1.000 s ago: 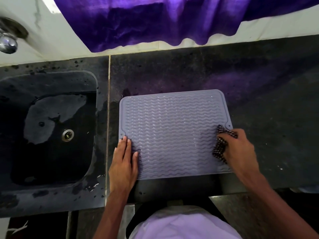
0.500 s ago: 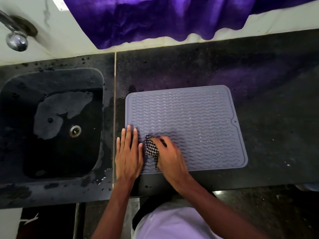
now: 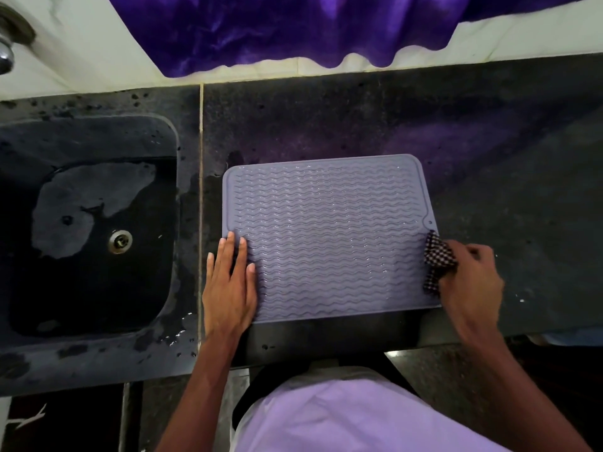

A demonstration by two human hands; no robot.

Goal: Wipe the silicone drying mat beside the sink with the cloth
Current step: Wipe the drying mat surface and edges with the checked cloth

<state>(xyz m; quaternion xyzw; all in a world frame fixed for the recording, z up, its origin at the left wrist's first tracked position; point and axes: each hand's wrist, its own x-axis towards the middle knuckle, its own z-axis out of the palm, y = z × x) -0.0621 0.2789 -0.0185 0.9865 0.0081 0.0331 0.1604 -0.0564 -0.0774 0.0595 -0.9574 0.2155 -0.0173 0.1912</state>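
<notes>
Closest to you, your lilac shirt fills the bottom edge, both forearms reaching out over the front lip of the table. Your left grip lies flat, fingers straight and together, holding nothing, pressing down on the near-left corner of the silicone drying mat; it straddles the mat's left edge, so the outer side of the hand sits on the table. Over on the right, your right grip is curled round the cloth, a bunched dark-and-white checked rag, and that rag is touching the mat's right rim, just on the near side of the little hole tab. Most of that hand is past the edge, above bare table. The mat itself lies flat, grey-lilac, wavy ridges running across it with small glints, just beside the sink with a pale seam in the stone between them. Droplets dot the table near the sink's near-right corner. In the basin a pale patch surrounds the drain. Farthest back, a chrome tap at the left edge, a white wall, and purple fabric hanging down over it
</notes>
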